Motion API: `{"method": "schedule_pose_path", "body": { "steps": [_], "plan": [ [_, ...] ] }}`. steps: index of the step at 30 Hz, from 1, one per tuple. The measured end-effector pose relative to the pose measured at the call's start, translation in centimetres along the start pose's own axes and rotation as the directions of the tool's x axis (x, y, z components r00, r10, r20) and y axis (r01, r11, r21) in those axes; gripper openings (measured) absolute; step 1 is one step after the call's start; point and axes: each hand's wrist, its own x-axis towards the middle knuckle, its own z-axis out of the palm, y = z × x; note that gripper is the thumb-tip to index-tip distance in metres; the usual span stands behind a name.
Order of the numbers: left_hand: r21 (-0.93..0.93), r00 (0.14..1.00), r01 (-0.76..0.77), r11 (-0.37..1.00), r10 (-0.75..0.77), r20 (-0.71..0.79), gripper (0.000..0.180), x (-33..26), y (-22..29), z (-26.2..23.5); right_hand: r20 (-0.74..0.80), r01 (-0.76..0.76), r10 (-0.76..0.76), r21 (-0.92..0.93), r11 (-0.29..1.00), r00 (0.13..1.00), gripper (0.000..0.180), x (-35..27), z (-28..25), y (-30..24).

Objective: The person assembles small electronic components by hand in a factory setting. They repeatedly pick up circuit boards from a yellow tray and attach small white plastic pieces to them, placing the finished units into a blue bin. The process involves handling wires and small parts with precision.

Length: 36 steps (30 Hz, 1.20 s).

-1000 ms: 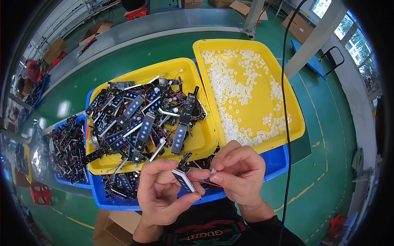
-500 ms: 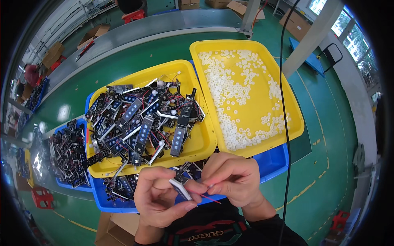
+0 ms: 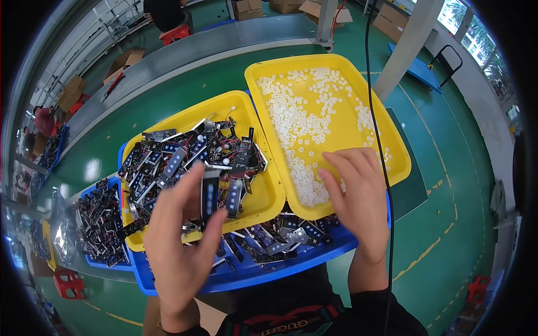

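Observation:
My left hand (image 3: pixel 179 246) is raised over the near edge of the left yellow tray (image 3: pixel 168 120) and holds a narrow black circuit board (image 3: pixel 210 193) upright between thumb and fingers. That tray is heaped with several similar black boards (image 3: pixel 190 157). My right hand (image 3: pixel 358 196) hovers with fingers spread over the near end of the right yellow tray (image 3: pixel 392 140), its fingertips just above small white round parts (image 3: pixel 305 120). I see nothing held in it.
Both yellow trays rest on a blue tray (image 3: pixel 280 269) holding more boards at its front. A second blue tray (image 3: pixel 98 224) of dark parts sits at the left. A black cable (image 3: pixel 376 112) hangs down at the right. A grey conveyor (image 3: pixel 185 53) runs behind.
The hands, earlier together near my body working on one board, have separated. The left rose with the board toward the left tray; the right reached out over the white parts.

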Motion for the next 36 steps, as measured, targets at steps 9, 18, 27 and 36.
{"method": "schedule_pose_path", "body": {
  "steps": [9, 18, 27, 36],
  "plan": [
    [0.362, 0.962, -0.252, 0.898, 0.275, -0.01, 0.034, 3.3, 0.2, -0.7, 0.143, -0.075, 0.099, -0.161, 0.984, 0.985, 0.019, -0.2, 0.0, 0.0],
    [0.444, 0.782, -0.216, 0.87, -0.118, 0.612, 0.031, -5.6, -0.4, -1.1, 0.23, -0.09, 0.114, -0.11, 0.99, 0.967, 0.008, -0.3, 0.4, 0.7],
    [0.553, 0.736, -0.524, 0.648, 0.016, 0.677, 0.033, -5.3, -2.8, -0.3, 0.158, -0.072, 0.088, -0.105, 0.992, 0.983, 0.007, 0.0, 0.3, 0.5],
    [0.419, 0.703, -0.654, 0.63, 0.301, 0.644, 0.024, -6.4, -4.6, -2.2, 0.033, -0.325, 0.323, 0.147, 0.934, 0.946, 0.013, -0.2, 0.2, -0.2]
  ]
}}
